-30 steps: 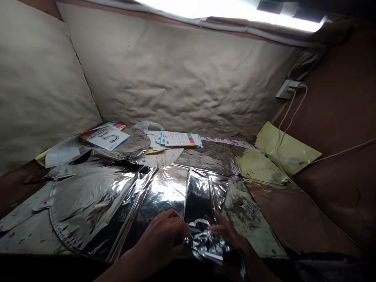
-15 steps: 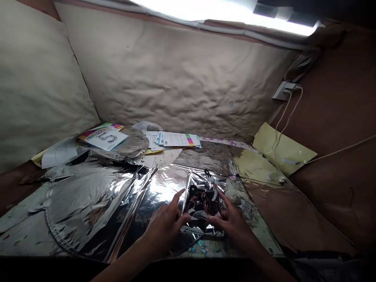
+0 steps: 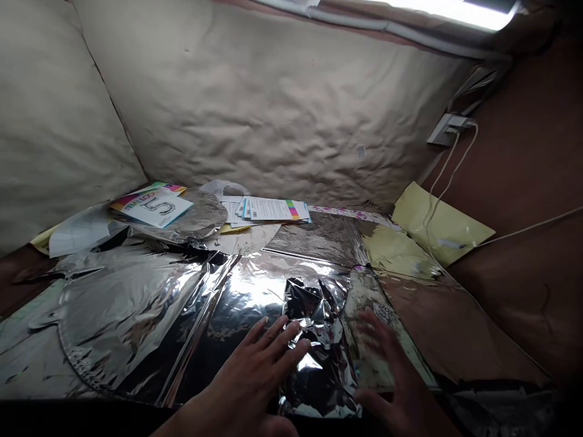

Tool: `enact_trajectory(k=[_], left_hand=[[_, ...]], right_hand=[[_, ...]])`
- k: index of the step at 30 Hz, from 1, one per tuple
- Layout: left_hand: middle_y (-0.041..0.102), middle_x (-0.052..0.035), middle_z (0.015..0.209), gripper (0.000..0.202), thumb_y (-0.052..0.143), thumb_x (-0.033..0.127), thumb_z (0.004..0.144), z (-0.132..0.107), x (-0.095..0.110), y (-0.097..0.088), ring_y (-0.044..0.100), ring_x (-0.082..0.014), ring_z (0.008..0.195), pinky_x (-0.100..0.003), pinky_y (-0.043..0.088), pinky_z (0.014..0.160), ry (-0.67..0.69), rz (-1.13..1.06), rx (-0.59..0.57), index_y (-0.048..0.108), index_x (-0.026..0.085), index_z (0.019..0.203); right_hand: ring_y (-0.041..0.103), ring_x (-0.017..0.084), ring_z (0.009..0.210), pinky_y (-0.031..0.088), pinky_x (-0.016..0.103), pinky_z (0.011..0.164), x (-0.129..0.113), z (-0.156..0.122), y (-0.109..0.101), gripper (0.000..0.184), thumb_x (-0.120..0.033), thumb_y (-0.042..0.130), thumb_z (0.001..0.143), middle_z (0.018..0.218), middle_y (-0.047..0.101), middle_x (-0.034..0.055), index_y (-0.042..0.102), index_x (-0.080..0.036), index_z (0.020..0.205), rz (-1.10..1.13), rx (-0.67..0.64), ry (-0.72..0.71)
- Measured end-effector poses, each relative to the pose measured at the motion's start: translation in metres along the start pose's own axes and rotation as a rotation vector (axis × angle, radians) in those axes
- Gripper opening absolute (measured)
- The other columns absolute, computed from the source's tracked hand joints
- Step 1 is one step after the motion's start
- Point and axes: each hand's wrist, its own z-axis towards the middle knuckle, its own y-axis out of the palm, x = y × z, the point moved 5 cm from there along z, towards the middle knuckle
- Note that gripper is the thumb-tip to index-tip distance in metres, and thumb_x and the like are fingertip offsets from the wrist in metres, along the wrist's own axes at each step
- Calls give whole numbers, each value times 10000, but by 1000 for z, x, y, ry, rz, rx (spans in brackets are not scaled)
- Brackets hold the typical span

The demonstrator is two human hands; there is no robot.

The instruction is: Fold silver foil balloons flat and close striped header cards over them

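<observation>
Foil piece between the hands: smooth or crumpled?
Crumpled: the foil piece between the left hand and right hand shows many creases and broken, jagged reflections.

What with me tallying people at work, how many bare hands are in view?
2: the left hand, partly over the crumpled silver foil sheet; the right hand, beside its right edge. None seems hidden.

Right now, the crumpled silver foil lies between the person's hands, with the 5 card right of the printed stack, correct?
No: the head view shows the 5 card left of the printed stack. The crumpled silver foil lies between the left hand and right hand.
</observation>
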Motion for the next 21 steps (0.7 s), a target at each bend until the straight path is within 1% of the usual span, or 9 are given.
enact_trajectory(k=[1,3,5,7,9,10,14,18,21], left_hand=[[193,-97,1620,998,634,662,779,1,-2,1,203,-380,1465,-597,225,1149,2,-19,-22,138,289,1561],[227,-98,1612,1017,715,567,730,1,-3,3,224,-390,1456,-611,217,1147,5,-34,-29,181,293,1551],[290,-77,1593,947,728,370,719,1,-2,3,270,-371,1441,-601,218,1154,9,-34,-9,241,306,1529],[344,-56,1569,895,684,231,696,1,0,1,327,-346,1418,-576,240,1157,6,-42,12,300,316,1500],[392,-54,1542,852,660,208,689,2,1,-4,377,-333,1388,-546,282,1148,4,-71,28,344,308,1474],[418,-57,1525,827,658,224,702,3,1,-7,400,-324,1373,-522,304,1143,4,-99,36,354,298,1468],[606,-57,1339,598,561,248,848,14,-9,-24,553,-249,1219,-397,410,1057,-77,-316,120,409,263,1426],[706,-4,1013,353,586,221,858,27,-27,-29,652,-175,911,-278,479,827,-333,-607,297,560,241,1209],[678,47,818,342,608,246,863,30,-35,-23,633,-136,744,-242,451,705,-498,-719,399,568,255,1203]], right_hand=[[365,392,1400,406,536,1088,0,-1,-5,1011,-455,768,764,1616,219,112,151,-357,1559,-148,-23,-135],[193,407,1466,282,552,1161,0,-1,-4,1036,-495,806,705,1631,171,86,227,-337,1550,-380,-136,-388],[189,377,1471,256,532,1175,0,0,4,918,-458,758,770,1613,214,77,270,-333,1538,-494,-242,-540],[236,322,1467,272,500,1176,-4,5,13,739,-294,643,872,1583,299,66,302,-330,1526,-520,-285,-592],[325,275,1441,317,459,1163,-11,14,17,664,-148,553,884,1529,415,75,368,-294,1504,-452,-303,-557],[398,261,1405,355,434,1145,-15,19,16,623,-129,543,881,1481,487,87,426,-271,1476,-383,-303,-525],[655,276,1126,519,394,970,-21,46,8,407,-329,633,881,1226,695,115,645,-223,1274,-23,-254,-287],[683,285,1009,533,411,906,-14,72,7,437,-479,569,919,1126,728,117,664,-166,1209,252,-100,14],[674,276,1011,525,394,906,-12,81,15,475,-527,572,909,1127,722,117,642,-154,1195,386,-45,112]])
